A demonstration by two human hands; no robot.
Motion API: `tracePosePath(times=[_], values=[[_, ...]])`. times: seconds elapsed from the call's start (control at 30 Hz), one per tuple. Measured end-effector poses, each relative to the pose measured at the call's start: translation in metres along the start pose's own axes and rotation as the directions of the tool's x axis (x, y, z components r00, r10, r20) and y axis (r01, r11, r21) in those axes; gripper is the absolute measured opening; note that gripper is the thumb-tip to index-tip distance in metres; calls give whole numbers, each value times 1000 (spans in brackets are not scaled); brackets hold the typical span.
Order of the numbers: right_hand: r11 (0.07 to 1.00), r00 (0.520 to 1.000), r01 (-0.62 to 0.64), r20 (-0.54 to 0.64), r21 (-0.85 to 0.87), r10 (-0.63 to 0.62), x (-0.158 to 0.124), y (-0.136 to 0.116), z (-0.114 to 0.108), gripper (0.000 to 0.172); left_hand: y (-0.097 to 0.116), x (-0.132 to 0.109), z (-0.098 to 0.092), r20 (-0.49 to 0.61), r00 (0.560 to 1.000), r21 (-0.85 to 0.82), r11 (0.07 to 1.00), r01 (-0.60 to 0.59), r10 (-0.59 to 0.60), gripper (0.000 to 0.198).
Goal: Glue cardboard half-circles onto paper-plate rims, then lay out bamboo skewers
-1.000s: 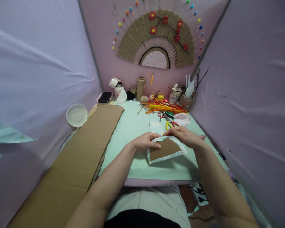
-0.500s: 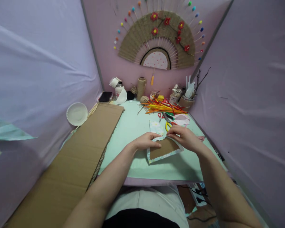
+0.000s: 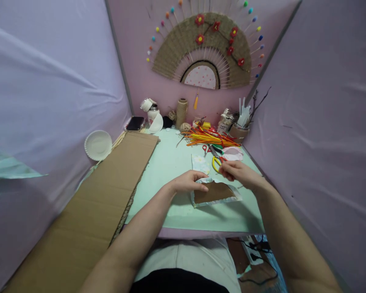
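A brown cardboard wedge [image 3: 215, 192] lies on a piece of light patterned fabric [image 3: 235, 198] on the pale green table [image 3: 171, 162]. My left hand [image 3: 187, 182] rests on the wedge's left corner, fingers curled down and pressing it. My right hand [image 3: 238, 172] hovers just above the wedge's far edge, fingers drawn together in a pinch; what they hold, if anything, is too small to make out. Yellow-handled scissors [image 3: 216, 162] lie just beyond my right hand.
A long cardboard sheet [image 3: 110, 191] covers the table's left side, beside a white paper plate [image 3: 98, 145]. Coloured sticks [image 3: 210, 137], red scissors [image 3: 205, 149], twine spools [image 3: 181, 112], a phone [image 3: 136, 123] and cups crowd the back. A decorated fan [image 3: 203, 51] hangs on the wall.
My right hand has lifted off the wedge's top edge and moved slightly back toward the scissors. The wedge and fabric have turned a little flatter. My left hand stays put.
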State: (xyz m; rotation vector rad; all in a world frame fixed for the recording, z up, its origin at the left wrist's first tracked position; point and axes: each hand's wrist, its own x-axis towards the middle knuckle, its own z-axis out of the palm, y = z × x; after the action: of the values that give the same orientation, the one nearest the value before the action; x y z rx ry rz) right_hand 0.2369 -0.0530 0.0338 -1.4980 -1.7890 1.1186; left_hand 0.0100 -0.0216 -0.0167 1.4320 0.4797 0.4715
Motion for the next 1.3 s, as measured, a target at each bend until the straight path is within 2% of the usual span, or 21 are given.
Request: tracePosePath(times=[0.07, 0.1, 0.23, 0.33, 0.43, 0.53, 0.67, 0.8, 0.87, 1.0, 1.07, 1.17, 1.3], values=[[995, 986, -87, 149, 58, 77, 1, 3, 7, 49, 1, -1, 1, 30, 999, -47, 998, 31, -30, 44], [990, 978, -113, 184, 89, 95, -1, 2, 12, 49, 2, -2, 2, 36, 999, -71, 997, 43, -41, 45], [953, 971, -193, 183, 235, 152, -8, -5, 27, 51, 0, -1, 2, -17, 999, -106, 994, 31, -33, 45], [963, 977, -168, 167, 210, 134, -11, -11, 25, 51, 0, 0, 2, -46, 999, -94, 995, 13, -17, 44], [998, 988, -28, 155, 51, 19, -11, -12, 18, 50, -1, 0, 3, -32, 999, -93, 995, 29, -32, 46], [979, 987, 121, 122, -165, -101, -10, -11, 15, 47, -3, 1, 3, -45, 999, -64, 998, 20, -23, 45], [850, 979, 193, 41, -491, -198, -12, -11, 22, 42, -7, 3, 2, -67, 998, -21, 1000, 6, -7, 42], [703, 971, 160, -17, -693, -238, -18, -14, 26, 37, -8, 3, 2, -73, 997, -9, 1000, 20, -20, 41], [709, 975, 158, -5, -687, -222, -18, -15, 24, 37, -7, 3, 2, -75, 997, -20, 999, 29, -30, 41], [866, 977, 210, 123, -453, -173, -13, -16, 16, 45, -6, 3, 2, -38, 998, -42, 998, 41, -43, 41], [907, 974, 205, 163, -368, -154, -8, -15, 16, 49, -6, 2, 1, -28, 998, -30, 998, 52, -53, 41], [895, 976, 197, 165, -400, -141, -3, -14, 24, 48, -6, 2, 1, -39, 997, -8, 998, 66, -66, 39], [847, 982, 186, 68, -498, -176, -3, -14, 26, 46, -6, 2, 1, -63, 996, 0, 998, 62, -62, 37]])
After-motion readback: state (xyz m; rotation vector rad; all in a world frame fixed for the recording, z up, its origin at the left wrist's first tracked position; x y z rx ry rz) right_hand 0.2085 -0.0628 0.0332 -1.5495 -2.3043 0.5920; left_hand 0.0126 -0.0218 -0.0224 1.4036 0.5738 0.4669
